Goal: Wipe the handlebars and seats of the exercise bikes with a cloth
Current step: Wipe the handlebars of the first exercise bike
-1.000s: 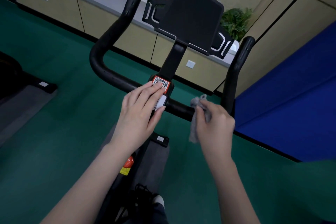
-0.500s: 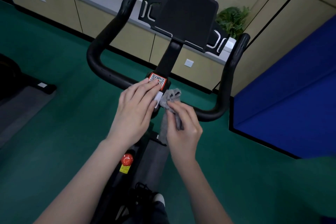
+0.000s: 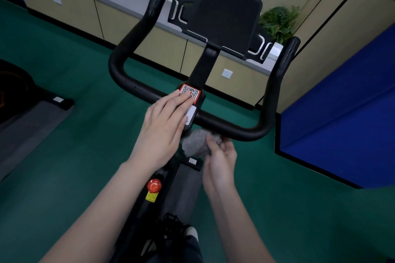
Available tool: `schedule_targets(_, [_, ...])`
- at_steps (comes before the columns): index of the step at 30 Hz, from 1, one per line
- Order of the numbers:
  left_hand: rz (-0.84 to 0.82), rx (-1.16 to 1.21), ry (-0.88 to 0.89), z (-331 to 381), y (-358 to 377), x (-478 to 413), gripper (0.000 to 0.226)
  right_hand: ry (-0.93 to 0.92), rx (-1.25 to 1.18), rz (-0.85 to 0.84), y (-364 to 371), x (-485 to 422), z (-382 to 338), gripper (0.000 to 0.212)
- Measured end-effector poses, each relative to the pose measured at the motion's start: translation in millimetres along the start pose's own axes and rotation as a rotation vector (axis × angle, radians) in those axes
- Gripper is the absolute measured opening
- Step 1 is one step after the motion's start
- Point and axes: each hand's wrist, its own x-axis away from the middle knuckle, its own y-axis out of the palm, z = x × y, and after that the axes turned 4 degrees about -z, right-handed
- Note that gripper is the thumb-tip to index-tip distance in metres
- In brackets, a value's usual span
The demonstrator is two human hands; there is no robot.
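Head cam: green floor (image 3: 64, 156) fills most of frame w/ blue wall panel (image 3: 342, 124) at 3 o'clock; black bike handlebars (image 3: 224, 123) span centre, horns running up to 11 and 1 o'clock, tablet holder (image 3: 224, 10) on the stem at 12. L hand (image 3: 162, 128) lies flat on the stem clamp, fingers straight, gripping nothing; R hand (image 3: 222, 160) at 5 o'clock of it pinches the bunched grey cloth (image 3: 195, 143). Cloth sits just under the crossbar by the stem, contact w/ bar unclear; L fingertips cover part of QR sticker (image 3: 192, 90), red knob (image 3: 153, 184) on frame at 6 o'clock.
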Motion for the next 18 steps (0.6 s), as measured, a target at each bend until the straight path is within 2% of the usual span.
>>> schedule_targets(3, [-0.007,-0.015,0.007,-1,0,0,0.044,0.058,-0.058,-0.055,7,-2,-2,0.029])
schedule_targets(7, [-0.008,-0.016,0.012,-2,1,1,0.044,0.104,-0.146,-0.128,3,-4,-8,0.034])
schedule_targets(13, [0.033,-0.05,0.024,4,0,-1,0.042,0.082,-0.164,-0.033,-26,-3,-23,0.023])
schedule_targets(18, [0.046,-0.106,0.142,21,-1,-17,0.038,0.073,-0.185,-0.074,-20,6,-19,0.017])
